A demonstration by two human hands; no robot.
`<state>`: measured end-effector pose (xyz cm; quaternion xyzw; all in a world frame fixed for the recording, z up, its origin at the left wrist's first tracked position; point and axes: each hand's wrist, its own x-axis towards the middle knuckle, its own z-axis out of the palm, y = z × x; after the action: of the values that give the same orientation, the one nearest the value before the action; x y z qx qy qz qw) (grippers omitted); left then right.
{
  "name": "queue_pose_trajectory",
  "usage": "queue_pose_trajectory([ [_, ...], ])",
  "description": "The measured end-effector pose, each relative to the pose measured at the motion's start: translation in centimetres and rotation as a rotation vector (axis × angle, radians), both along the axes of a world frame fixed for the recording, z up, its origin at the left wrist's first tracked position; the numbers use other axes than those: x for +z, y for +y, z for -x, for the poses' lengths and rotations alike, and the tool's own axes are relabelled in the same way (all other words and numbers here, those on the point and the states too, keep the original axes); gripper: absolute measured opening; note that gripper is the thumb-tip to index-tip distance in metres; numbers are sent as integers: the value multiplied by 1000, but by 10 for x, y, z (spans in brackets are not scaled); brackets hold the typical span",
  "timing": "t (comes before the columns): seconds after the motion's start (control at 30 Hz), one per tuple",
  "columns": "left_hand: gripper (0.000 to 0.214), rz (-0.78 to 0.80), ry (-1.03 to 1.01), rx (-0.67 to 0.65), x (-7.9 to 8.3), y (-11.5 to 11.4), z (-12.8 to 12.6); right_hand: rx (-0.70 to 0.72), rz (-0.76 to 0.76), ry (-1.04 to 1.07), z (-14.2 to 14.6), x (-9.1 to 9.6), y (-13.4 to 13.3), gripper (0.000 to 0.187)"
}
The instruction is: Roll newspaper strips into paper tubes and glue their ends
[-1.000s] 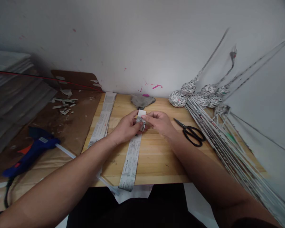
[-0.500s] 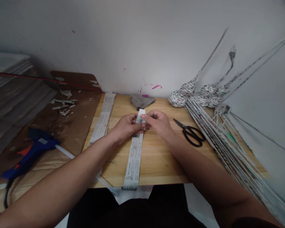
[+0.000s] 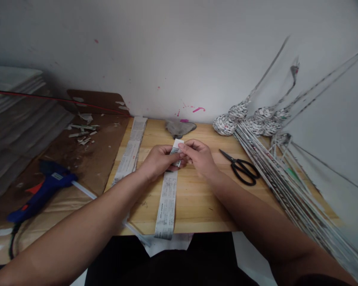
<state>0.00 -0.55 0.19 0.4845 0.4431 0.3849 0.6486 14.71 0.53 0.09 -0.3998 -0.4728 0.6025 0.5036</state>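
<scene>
A long newspaper strip (image 3: 166, 202) runs from the table's front edge up to both hands, its near end hanging slightly over the edge. My left hand (image 3: 159, 162) is closed on the strip from the left, thumb on top. From the right, my right hand (image 3: 198, 155) pinches the strip's far end between thumb and fingers. That end is pale and raised off the wood; part of it is hidden behind the fingers. Left of my hands lies a stack of similar newspaper strips (image 3: 131, 149). Black-handled scissors (image 3: 240, 167) rest to the right of my right hand.
A blue glue gun (image 3: 44, 190) lies on cardboard at the left, near paper scraps (image 3: 83, 131). Stacked paper (image 3: 14, 107) stands behind it. A grey cloth (image 3: 179, 128) sits by the wall. Rolled paper sticks (image 3: 274, 174) and woven paper gourd shapes (image 3: 225, 124) occupy the right.
The view has shifted slightly. My fingers have moved a little on the strip's far end, and both hands keep their hold.
</scene>
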Motion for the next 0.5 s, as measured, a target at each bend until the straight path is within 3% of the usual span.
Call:
queue_pose_trajectory([
  [0.2,27,49,8,-37,6,-2,1,-38,-40,-6,-9,1,9,30],
  [0.4,28,59,19,-5,4,0,2,266,-33,-228,-24,17,10,29],
  [0.5,27,59,2,-4,3,1,2,272,-33,-227,-23,21,8,30],
])
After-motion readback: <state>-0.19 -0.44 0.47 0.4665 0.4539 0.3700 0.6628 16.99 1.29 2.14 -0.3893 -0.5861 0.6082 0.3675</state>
